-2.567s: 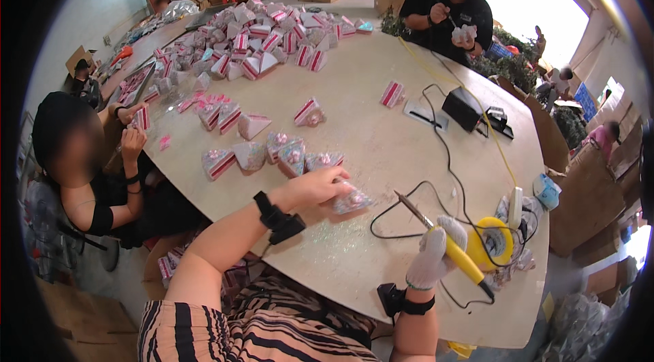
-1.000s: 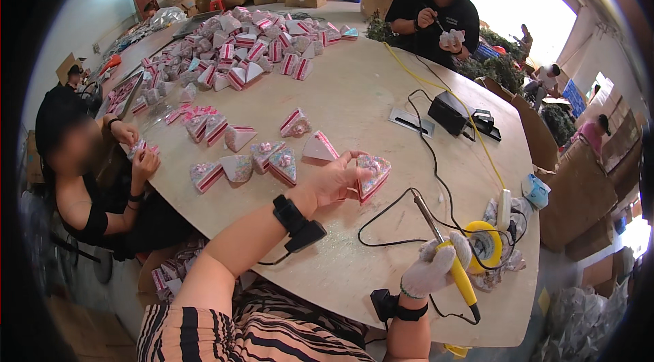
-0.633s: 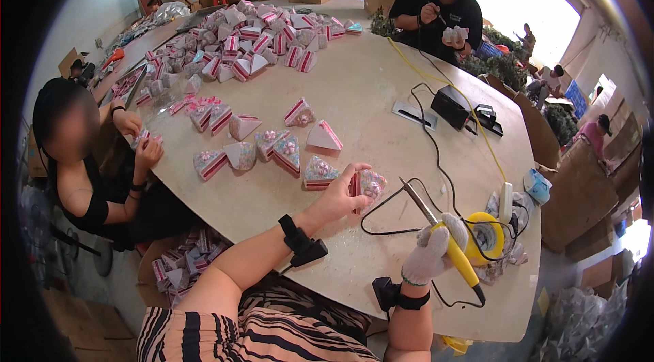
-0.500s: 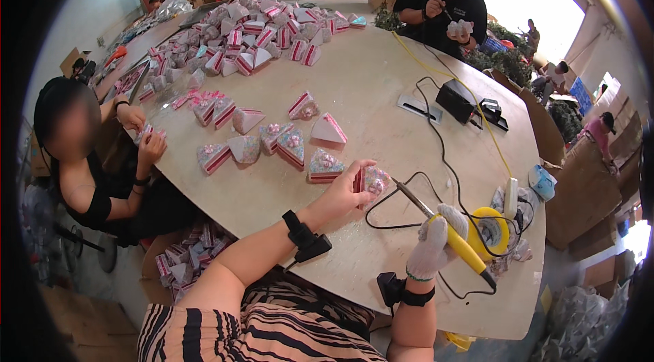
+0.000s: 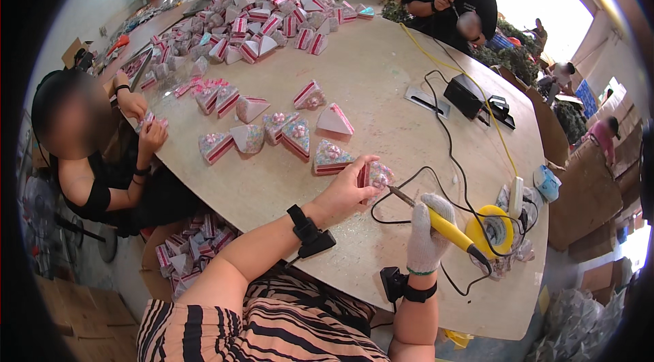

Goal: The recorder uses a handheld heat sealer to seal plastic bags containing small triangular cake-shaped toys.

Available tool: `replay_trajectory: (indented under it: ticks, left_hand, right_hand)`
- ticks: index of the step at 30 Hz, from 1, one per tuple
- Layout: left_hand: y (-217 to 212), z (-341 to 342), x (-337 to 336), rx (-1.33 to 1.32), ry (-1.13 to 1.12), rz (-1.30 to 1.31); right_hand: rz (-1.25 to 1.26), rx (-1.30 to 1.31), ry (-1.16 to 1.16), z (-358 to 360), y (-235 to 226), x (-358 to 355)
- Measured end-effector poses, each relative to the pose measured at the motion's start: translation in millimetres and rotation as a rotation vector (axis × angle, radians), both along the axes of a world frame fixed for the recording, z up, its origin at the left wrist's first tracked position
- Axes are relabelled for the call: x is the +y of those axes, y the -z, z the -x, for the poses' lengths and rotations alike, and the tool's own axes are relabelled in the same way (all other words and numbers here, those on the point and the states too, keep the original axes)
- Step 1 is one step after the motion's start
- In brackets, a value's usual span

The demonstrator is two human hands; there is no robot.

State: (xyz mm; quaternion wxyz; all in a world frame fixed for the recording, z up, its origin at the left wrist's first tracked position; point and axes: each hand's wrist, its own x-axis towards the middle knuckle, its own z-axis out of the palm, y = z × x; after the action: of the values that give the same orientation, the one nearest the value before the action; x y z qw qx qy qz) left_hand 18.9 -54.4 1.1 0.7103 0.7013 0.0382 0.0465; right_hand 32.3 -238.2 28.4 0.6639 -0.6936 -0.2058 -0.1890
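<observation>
Between the thumb and fingers of my left hand (image 5: 346, 193) is a fake cake slice (image 5: 379, 174), pink and white with a speckled, decorated top. My right hand (image 5: 429, 229), in a white knitted glove, grips a yellow soldering iron (image 5: 446, 227). The iron's metal tip points left and comes up to the slice's decorated side; whether it touches cannot be made out. Just beyond my left hand sits another cake slice (image 5: 332, 159). Several more slices (image 5: 296, 136) lie scattered to its left, some upright and some on their sides.
A large heap of cake slices (image 5: 259, 24) covers the far left of the table (image 5: 402, 260). At right are a black box (image 5: 464, 95), a yellow tape roll (image 5: 492, 231), a white power strip (image 5: 516, 197) and loose cables. Co-workers sit at left and far right. A carton of slices (image 5: 160, 260) stands below.
The held slice has shifted slightly right. My gloved hand has moved up a little, with the iron's tip now lower and closer to the slice. The view has shifted slightly.
</observation>
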Motion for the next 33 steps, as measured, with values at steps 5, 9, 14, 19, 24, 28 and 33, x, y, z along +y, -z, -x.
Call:
replay_trajectory:
  ticks: [5,9,14,19,24,28,33]
  left_hand:
    - [9,-4,0,-0.044,-0.027,-0.121]
    - [8,-5,-2,-0.091,-0.027,-0.158]
    - [8,-3,-1,-0.074,-0.027,-0.15]
    - [11,-6,-2,-0.061,-0.023,-0.148]
    - [11,-6,-3,-0.073,-0.031,-0.129]
    - [11,-7,-2,-0.051,-0.016,-0.071]
    - [25,-13,3,-0.087,-0.044,-0.273]
  right_hand:
    - [0.025,0.001,0.01,-1,2,2]
    - [0.037,-0.014,0.016,-3,2,2]
    - [0.029,-0.029,0.017,-1,2,3]
    - [0.035,-0.022,0.014,-2,4,2]
    - [0.008,0.004,0.006,-2,3,3]
    - [0.0,0.011,-0.005,-2,2,3]
    - [-0.014,0.035,-0.01,-1,3,4]
